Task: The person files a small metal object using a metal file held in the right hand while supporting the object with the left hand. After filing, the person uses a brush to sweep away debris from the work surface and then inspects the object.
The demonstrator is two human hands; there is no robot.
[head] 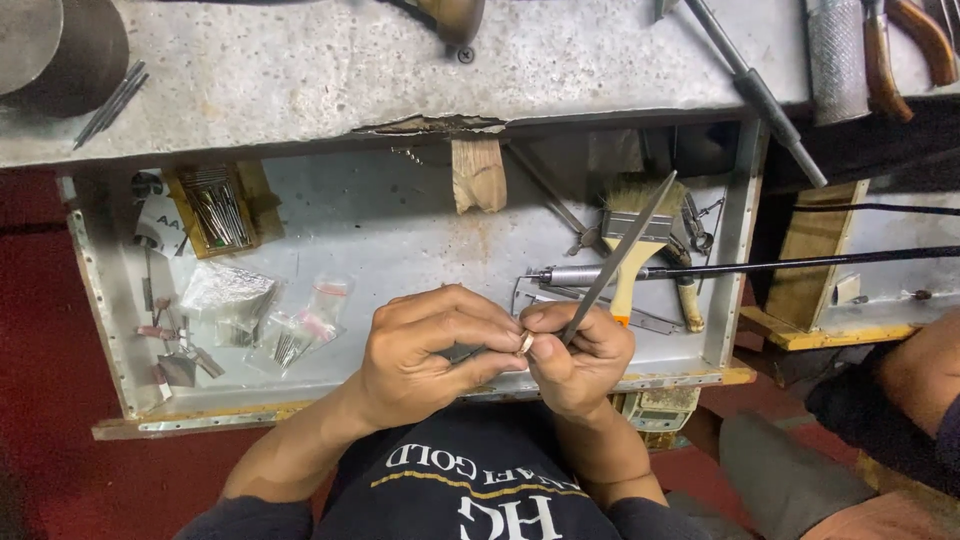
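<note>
My left hand (425, 350) pinches a small metal ring (526, 343) between thumb and fingertips, over the front edge of a metal drawer tray (400, 240). My right hand (580, 355) grips a long flat metal file (620, 255) that slants up and to the right; its lower end meets the ring. Both hands touch each other at the ring, just above my lap.
The tray holds a wooden box of drill bits (215, 208), small plastic bags (300, 325), a paintbrush (640, 235), a rotary handpiece (580, 275) with its black cable, and tweezers. A wooden bench pin (478, 172) juts from the grey workbench. Another person's arm (915, 380) is at the right.
</note>
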